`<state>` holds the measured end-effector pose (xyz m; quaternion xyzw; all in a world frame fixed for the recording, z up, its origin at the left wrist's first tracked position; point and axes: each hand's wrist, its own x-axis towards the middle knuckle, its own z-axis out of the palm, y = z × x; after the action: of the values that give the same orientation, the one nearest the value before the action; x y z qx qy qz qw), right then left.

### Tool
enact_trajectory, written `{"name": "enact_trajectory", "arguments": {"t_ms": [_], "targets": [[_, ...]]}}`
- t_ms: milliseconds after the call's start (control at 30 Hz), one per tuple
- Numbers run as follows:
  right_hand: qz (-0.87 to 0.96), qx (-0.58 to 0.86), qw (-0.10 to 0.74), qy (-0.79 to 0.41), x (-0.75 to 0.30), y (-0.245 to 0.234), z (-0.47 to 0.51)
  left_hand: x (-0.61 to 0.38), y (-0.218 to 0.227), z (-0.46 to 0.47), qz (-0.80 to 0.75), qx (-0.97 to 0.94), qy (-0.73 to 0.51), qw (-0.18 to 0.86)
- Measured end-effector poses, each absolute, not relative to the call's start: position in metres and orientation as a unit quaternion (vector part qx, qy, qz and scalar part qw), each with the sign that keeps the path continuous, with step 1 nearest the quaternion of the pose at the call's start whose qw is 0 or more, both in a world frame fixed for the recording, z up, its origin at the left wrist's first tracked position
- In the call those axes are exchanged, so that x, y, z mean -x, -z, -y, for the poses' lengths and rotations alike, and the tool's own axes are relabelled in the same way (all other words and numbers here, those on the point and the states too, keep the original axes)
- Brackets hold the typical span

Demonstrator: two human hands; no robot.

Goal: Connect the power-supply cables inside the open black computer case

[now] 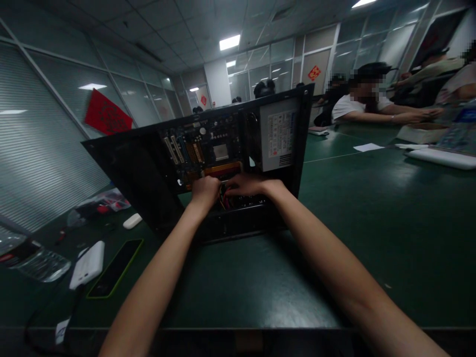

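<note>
An open black computer case (134,168) lies on the dark green table (372,208) in front of me, its motherboard (208,146) and grey power supply (278,134) exposed. Both my hands reach into its lower edge. My left hand (204,191) is curled into a fist at a bundle of coloured cables (223,198). My right hand (249,185) lies just right of it, fingers bent down onto the same cables. What each hand grips is hidden by the fingers.
At my left on the table lie a white power bank (88,264), a black phone with a green rim (115,267), a small white object (132,220) and plastic bags (35,263). Other people sit at the far right with white boxes (439,156) and paper (368,147).
</note>
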<state>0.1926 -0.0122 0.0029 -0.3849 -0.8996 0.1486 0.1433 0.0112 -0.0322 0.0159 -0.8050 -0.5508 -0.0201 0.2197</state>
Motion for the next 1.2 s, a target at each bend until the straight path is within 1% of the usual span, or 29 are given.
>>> {"name": "enact_trajectory", "arguments": {"t_ms": [133,400,567,633,833,933,1033,1133,1200], "targets": [[0.901,0.380,0.147,-0.150,-0.191,-0.003,0.013,-0.015,-0.017,0.032,0.557,0.801,0.022,0.220],[0.898,0.344,0.182,-0.204,-0.193,-0.001,0.010,-0.013,-0.014,0.025,0.555,0.800,0.044,0.223],[0.861,0.404,0.225,-0.210,-0.190,-0.004,0.011,-0.013,-0.013,0.025,0.561,0.798,0.046,0.218],[0.834,0.431,0.252,-0.236,-0.187,-0.006,0.014,-0.013,-0.013,0.027,0.562,0.797,0.047,0.216],[0.745,0.448,0.304,-0.390,-0.175,-0.004,0.014,-0.007,-0.013,0.035,0.571,0.794,0.068,0.195],[0.713,0.471,0.326,-0.406,-0.168,-0.001,0.012,-0.003,-0.010,0.035,0.581,0.784,0.105,0.189],[0.707,0.482,0.335,-0.395,-0.161,0.000,0.014,0.001,-0.007,0.032,0.597,0.775,0.149,0.146],[0.699,0.494,0.346,-0.385,-0.155,0.002,0.018,0.004,-0.005,0.030,0.593,0.787,0.154,0.076],[0.678,0.501,0.360,-0.399,-0.153,0.003,0.018,0.006,-0.004,0.030,0.586,0.794,0.153,0.046]]}}
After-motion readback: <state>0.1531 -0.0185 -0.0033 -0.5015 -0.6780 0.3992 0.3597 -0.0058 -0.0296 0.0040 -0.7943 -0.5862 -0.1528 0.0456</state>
